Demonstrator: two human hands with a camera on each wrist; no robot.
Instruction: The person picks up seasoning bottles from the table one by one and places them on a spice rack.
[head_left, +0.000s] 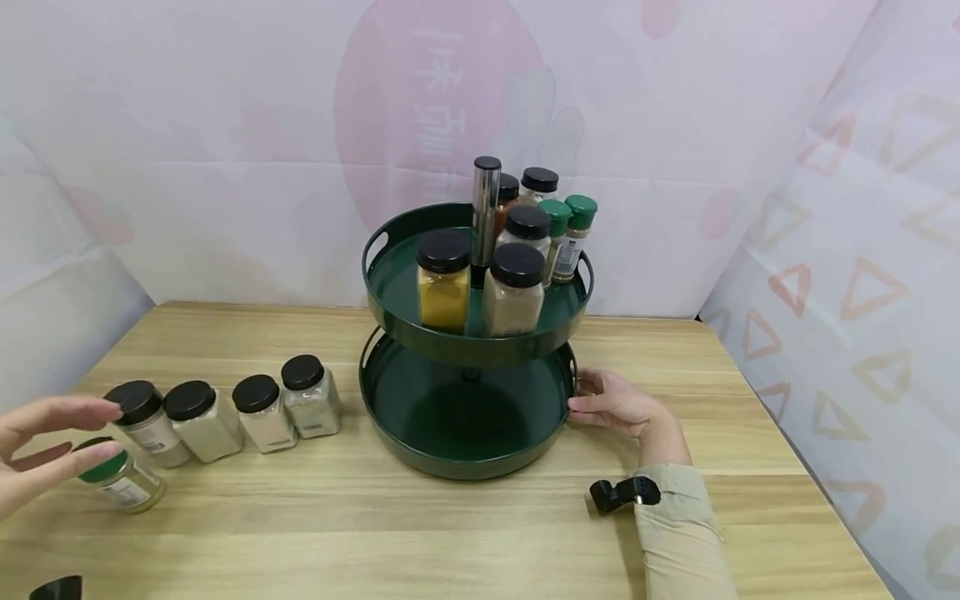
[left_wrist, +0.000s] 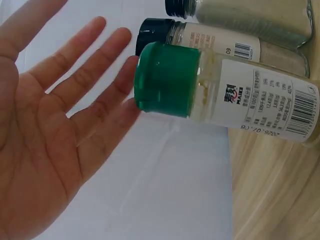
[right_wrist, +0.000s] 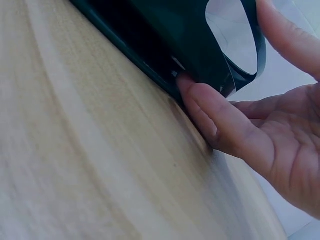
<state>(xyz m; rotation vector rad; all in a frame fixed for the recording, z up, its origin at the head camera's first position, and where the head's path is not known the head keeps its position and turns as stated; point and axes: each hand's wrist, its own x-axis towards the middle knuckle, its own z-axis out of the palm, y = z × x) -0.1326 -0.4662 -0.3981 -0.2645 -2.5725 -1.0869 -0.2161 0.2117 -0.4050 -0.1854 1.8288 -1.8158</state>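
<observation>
The label on the green-capped jar (left_wrist: 225, 92) carries Chinese characters above Latin letters starting "MAI", the rest blurred, plus percentage figures, a barcode and a date beginning 2026.01. The black-capped jar (left_wrist: 220, 42) just behind it has its own barcode and reddish print too small to read. Sideways Chinese characters show on the backdrop (head_left: 438, 100), beyond both hands.

The green-capped jar lies on the bench (head_left: 375, 542), right at the fingertips of the left grip (left_wrist: 55, 120), its cap toward the palm. Past it from that grip runs a row of black-capped jars. The two-tier rack (head_left: 465, 346) stands well apart from the left grip and beside the right grip (head_left: 615, 404), with jars and bottles on its upper tier.

The left grip is released, fingers spread, nothing held; whether they touch the cap I cannot tell. The right grip touches the lower tier's side near its cut-out handle; whether it clasps the wall I cannot tell.
</observation>
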